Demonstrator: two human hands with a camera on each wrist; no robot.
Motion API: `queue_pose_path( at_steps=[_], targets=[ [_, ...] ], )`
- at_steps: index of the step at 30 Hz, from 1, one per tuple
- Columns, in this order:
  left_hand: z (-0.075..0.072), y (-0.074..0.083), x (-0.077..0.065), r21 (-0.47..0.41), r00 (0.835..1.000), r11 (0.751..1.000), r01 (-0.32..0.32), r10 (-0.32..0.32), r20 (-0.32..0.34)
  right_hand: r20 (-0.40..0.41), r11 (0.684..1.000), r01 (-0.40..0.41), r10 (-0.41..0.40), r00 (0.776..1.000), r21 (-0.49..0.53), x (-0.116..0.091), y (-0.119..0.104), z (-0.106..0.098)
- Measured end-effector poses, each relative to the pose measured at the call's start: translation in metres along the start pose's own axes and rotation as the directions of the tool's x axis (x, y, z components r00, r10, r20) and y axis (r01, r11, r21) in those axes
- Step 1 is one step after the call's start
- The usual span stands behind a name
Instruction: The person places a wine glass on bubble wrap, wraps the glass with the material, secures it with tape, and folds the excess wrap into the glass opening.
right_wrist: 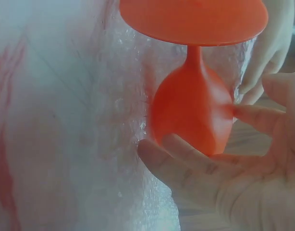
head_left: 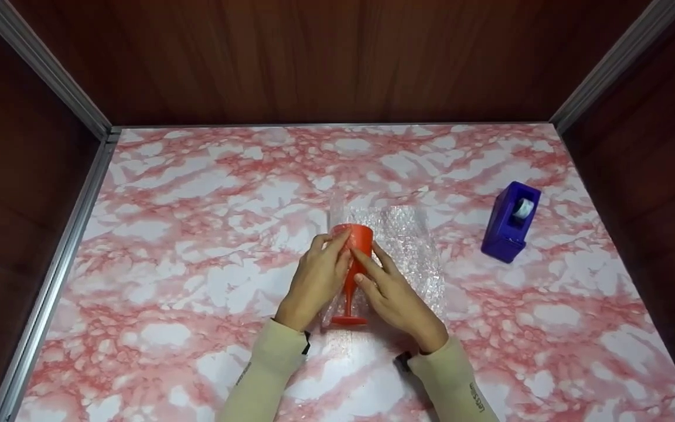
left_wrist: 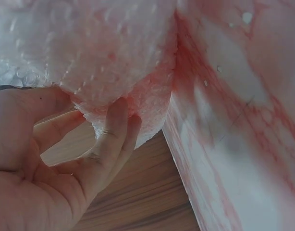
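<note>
An orange plastic goblet (head_left: 362, 237) lies on a sheet of bubble wrap (head_left: 408, 243), its round foot toward the person. The left hand (head_left: 317, 280) holds the left edge of the wrap up against the goblet's bowl. In the left wrist view, thumb and fingers pinch the folded bubble wrap (left_wrist: 114, 53), which hides the goblet there. From the other side the right hand (head_left: 395, 298) grips the bowl. The right wrist view shows its thumb and fingers curved round the goblet (right_wrist: 193, 103), just beyond the stem.
A purple tape dispenser (head_left: 506, 228) with a roll of clear tape stands on the right of the pink marbled table (head_left: 226, 176). Dark wooden panels (head_left: 337, 58) with metal edge strips close in the back and both sides.
</note>
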State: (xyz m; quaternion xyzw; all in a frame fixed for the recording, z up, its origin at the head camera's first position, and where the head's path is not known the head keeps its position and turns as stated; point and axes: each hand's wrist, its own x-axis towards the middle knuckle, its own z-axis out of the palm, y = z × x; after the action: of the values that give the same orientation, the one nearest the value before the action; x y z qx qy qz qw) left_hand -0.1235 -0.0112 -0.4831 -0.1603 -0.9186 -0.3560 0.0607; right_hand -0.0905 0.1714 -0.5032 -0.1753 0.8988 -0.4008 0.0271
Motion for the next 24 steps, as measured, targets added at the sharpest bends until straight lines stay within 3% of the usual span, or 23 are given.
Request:
queue_pose_path(
  at_steps=[8,15,24],
  targets=[
    [-0.004,-0.011,0.0,-0.12,1.0,0.993,-0.012,0.01,-0.024,0.021,1.0,-0.029,0.029,0.999,0.0,-0.004,0.002,-0.001],
    [-0.002,-0.014,-0.001,-0.15,0.999,0.988,0.041,-0.037,0.027,0.027,1.0,0.018,-0.018,0.999,0.003,-0.005,0.008,-0.003],
    [0.0,-0.016,-0.002,-0.227,0.998,0.974,0.019,-0.004,0.065,0.029,0.998,0.031,-0.032,0.999,0.045,-0.005,0.011,-0.002]
  ],
)
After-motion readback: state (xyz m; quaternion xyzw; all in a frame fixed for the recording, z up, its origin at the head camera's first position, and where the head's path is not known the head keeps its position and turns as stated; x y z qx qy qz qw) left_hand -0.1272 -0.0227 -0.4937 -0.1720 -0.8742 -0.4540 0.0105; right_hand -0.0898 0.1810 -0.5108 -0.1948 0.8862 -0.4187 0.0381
